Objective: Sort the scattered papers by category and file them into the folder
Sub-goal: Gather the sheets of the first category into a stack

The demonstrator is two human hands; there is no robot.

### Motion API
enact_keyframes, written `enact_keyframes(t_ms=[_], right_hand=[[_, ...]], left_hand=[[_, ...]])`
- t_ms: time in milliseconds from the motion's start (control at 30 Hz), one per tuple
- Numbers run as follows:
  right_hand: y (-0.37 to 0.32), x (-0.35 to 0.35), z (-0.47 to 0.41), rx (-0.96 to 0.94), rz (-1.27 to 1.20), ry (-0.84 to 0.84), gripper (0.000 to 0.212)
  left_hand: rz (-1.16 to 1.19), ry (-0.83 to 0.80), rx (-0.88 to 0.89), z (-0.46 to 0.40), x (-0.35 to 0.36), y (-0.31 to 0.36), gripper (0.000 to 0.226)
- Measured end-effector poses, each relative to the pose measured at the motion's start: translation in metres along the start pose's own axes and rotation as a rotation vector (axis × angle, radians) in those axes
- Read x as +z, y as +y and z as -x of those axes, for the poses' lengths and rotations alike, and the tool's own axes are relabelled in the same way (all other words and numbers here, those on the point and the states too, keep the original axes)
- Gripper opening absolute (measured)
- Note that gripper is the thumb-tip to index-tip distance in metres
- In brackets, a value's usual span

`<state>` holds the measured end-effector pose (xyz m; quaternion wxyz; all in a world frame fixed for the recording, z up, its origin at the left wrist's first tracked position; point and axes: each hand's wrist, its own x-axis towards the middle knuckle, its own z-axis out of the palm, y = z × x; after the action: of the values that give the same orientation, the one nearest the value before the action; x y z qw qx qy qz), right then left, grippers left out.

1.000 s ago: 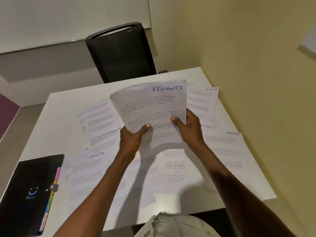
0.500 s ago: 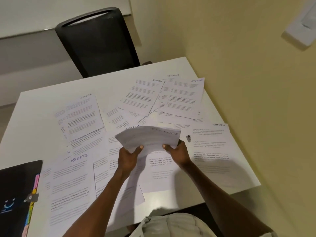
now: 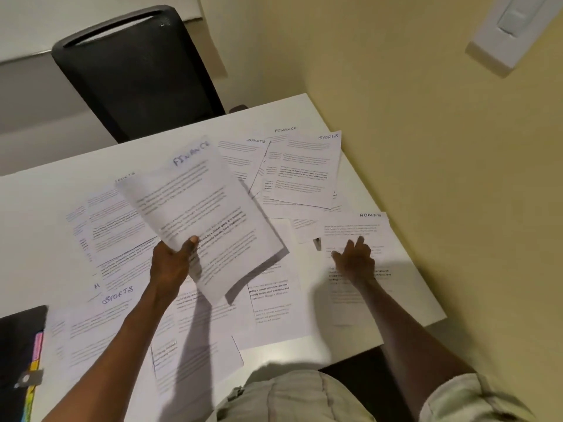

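At centre frame, a FINANCE stack (image 3: 201,220) is held tilted above the table (image 3: 36,214), pinched at its lower left edge by the left hand (image 3: 169,266), thumb on top and fingers curled beneath; it is judged to be kept aloft so that more sheets of that category can be added. Right of centre, the right hand (image 3: 355,260) is spread with straight fingers over the ADMIN sheet (image 3: 359,239), gripping nothing; whether it touches the paper cannot be told, though a pick-up seems intended. Loose papers are scattered around, overlapping: 4 SPORTS headings, 1 more FINANCE (image 3: 285,129) at upper centre and 1 ADMIN can be read. At lower left, 1 black folder (image 3: 15,345) with coloured tabs lies at the table's edge, shut, nothing seen filed. At upper left, 1 chair (image 3: 137,77) is seen.
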<state>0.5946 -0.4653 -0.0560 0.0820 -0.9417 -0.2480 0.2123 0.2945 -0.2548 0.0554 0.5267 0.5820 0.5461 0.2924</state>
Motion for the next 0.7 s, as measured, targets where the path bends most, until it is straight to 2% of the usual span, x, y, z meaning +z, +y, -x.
enact_keyframes(t_ms=[100, 233, 300, 333, 400, 500, 567, 633, 700], right_hand=[[-0.015, 0.02, 0.023, -0.119, 0.199, -0.042, 0.063], [-0.045, 0.045, 0.057, -0.299, 0.237, 0.023, 0.032], [-0.055, 0.036, 0.052, -0.335, 0.199, 0.054, 0.025], [-0.057, 0.03, 0.041, -0.313, 0.189, 0.078, 0.026], [-0.054, 0.02, 0.014, -0.287, 0.189, 0.055, 0.045], [-0.035, 0.009, -0.025, -0.309, 0.216, -0.082, 0.07], [-0.022, 0.011, -0.036, -0.336, 0.285, -0.113, 0.069], [-0.015, 0.014, -0.032, -0.389, 0.306, -0.006, 0.062], [-0.011, 0.02, -0.022, -0.461, 0.246, 0.127, 0.046]], left_hand=[[0.018, 0.038, -0.024, -0.003, -0.007, -0.004, 0.031], [0.026, 0.039, -0.031, -0.002, -0.007, -0.004, 0.034], [0.014, 0.046, -0.05, -0.004, -0.008, -0.003, 0.034], [0.009, 0.048, -0.057, -0.004, -0.009, -0.002, 0.033], [0.009, 0.053, -0.065, -0.005, -0.01, -0.002, 0.035], [0.005, 0.059, -0.065, -0.003, -0.01, 0.001, 0.037], [0.013, 0.055, -0.063, -0.002, -0.009, 0.004, 0.036], [0.024, 0.05, -0.06, -0.001, -0.008, 0.007, 0.037], [0.034, 0.056, -0.063, -0.001, -0.007, 0.009, 0.038]])
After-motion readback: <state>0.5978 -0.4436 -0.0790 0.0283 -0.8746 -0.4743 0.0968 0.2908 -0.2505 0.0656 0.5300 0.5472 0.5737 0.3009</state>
